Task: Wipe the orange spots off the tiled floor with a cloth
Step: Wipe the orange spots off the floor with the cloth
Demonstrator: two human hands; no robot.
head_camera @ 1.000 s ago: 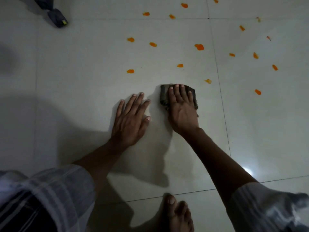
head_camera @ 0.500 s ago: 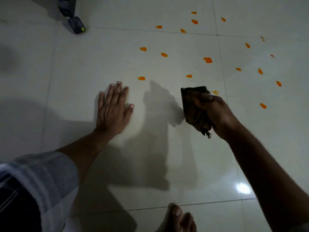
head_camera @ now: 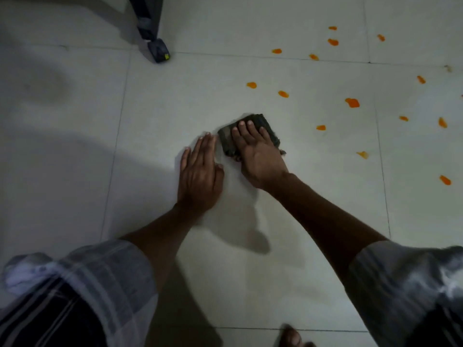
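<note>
A dark folded cloth [head_camera: 268,126] lies flat on the pale tiled floor [head_camera: 155,116]. My right hand [head_camera: 258,154] presses down on it with fingers spread over its top. My left hand [head_camera: 199,174] rests flat on the floor just left of the cloth, fingers together, holding nothing. Several orange spots dot the floor to the right and beyond the cloth, such as the big one [head_camera: 352,102], one [head_camera: 320,127] nearest the cloth, and one [head_camera: 251,84] ahead of it.
A dark furniture leg with a foot [head_camera: 158,50] stands at the upper left. My bare toes [head_camera: 293,338] show at the bottom edge. My pale striped sleeves [head_camera: 95,279] fill the lower corners.
My right hand, which had lifted the cloth off the floor, has set it down flat to the left, where an orange spot was. The left hand now lies right beside it.
</note>
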